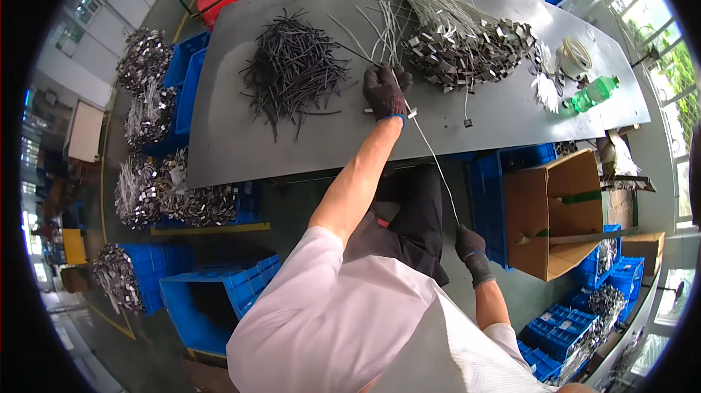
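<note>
My left hand, in a dark glove, reaches out over the grey table and grips one end of a thin white strap. The strap runs down off the table's near edge to my right hand, also gloved, which grips its other end low beside my lap. Just beyond my left hand lies a heap of white straps with metal buckles. To its left sits a pile of black straps.
A green bottle and a roll of white tape lie at the table's right end. An open cardboard box stands to my right. Blue crates and heaps of buckled straps fill the floor on the left.
</note>
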The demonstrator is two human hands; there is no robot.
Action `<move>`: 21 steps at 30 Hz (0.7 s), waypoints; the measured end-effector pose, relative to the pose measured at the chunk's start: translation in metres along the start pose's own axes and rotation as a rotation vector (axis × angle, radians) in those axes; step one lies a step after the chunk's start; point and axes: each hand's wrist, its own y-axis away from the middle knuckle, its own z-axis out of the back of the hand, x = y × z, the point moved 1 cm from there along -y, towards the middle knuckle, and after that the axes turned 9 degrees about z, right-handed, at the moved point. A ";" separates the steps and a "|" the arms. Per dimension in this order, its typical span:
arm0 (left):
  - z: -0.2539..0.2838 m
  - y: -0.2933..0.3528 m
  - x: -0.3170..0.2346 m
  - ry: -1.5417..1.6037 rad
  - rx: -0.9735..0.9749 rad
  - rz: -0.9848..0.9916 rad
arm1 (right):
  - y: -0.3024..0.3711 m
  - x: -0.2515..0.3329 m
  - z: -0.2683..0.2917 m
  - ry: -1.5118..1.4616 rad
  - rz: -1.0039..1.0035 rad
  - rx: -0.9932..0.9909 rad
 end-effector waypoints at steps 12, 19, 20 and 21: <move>0.028 -0.004 -0.011 -0.367 0.207 0.107 | 0.022 -0.014 -0.025 -0.015 -0.041 0.110; 0.019 0.003 -0.005 -0.321 0.133 -0.049 | 0.019 -0.017 -0.025 -0.050 -0.051 0.079; 0.019 0.003 -0.002 -0.365 0.155 -0.051 | 0.020 -0.016 -0.025 -0.048 -0.018 0.037; 0.018 0.003 0.000 -0.360 0.173 -0.076 | 0.021 -0.015 -0.026 -0.050 -0.037 0.063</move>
